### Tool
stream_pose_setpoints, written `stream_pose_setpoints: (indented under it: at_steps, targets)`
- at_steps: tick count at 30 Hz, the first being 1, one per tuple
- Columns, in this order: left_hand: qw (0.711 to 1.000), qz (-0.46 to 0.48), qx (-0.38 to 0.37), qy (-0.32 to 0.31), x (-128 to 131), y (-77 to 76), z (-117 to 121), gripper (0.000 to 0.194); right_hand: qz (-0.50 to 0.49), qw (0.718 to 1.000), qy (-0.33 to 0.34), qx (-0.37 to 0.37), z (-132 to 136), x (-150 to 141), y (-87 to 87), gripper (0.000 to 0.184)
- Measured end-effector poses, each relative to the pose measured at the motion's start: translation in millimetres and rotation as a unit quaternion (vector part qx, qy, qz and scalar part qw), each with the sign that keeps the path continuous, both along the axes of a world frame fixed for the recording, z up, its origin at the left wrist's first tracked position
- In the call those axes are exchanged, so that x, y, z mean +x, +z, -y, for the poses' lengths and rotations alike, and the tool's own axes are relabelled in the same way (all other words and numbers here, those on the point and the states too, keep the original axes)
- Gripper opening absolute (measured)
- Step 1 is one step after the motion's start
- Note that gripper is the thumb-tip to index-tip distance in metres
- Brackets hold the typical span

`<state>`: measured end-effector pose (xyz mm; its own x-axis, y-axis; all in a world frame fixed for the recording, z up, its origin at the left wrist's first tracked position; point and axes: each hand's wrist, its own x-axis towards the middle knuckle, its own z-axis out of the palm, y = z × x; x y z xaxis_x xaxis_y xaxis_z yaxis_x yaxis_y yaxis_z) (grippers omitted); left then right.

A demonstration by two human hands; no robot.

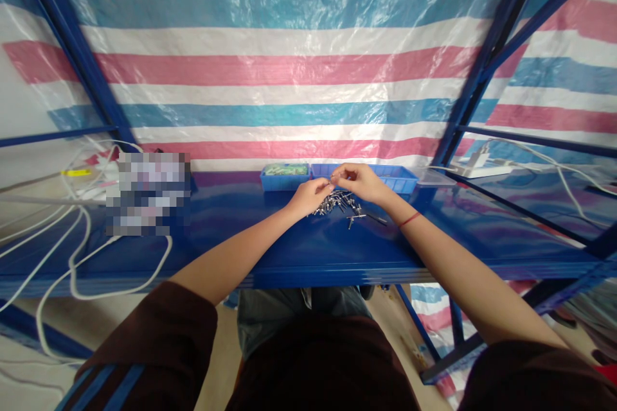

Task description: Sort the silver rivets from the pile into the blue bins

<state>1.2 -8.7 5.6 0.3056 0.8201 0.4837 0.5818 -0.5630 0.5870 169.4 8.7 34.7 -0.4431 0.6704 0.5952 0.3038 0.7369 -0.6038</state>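
Observation:
My left hand [312,196] and my right hand [357,181] meet over the blue shelf top, fingertips pinched together. Something tiny seems to sit between them, but it is too small to name. Just below the hands lies a loose heap of small dark and silvery metal pins or screws [340,201]. A few of these pieces lie apart, to the right of the heap. Behind my left hand stands a small blue bin [284,181] holding pale green pieces. A longer blue bin [402,181] is behind my right hand, partly covered by it.
White cables [87,250] loop across the left side of the blue shelf [216,225], near a blurred-out object [149,189]. A white power strip [484,170] lies at the right. Blue posts [463,109] frame both sides, with a striped plastic sheet [289,70] behind.

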Motion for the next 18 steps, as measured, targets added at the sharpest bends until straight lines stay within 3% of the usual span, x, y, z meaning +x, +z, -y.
stream_pose_setpoints:
  at_steps: [11,18]
  targets:
    - [0.997,0.054,0.058,0.016,-3,-3.8,-9,0.022,0.027,0.994,-0.061,0.089,1,3,1.1,0.013]
    - [0.99,0.084,0.111,0.027,-5,0.4,-8,0.019,0.042,0.992,-0.078,0.088,-5,12,2.0,0.014]
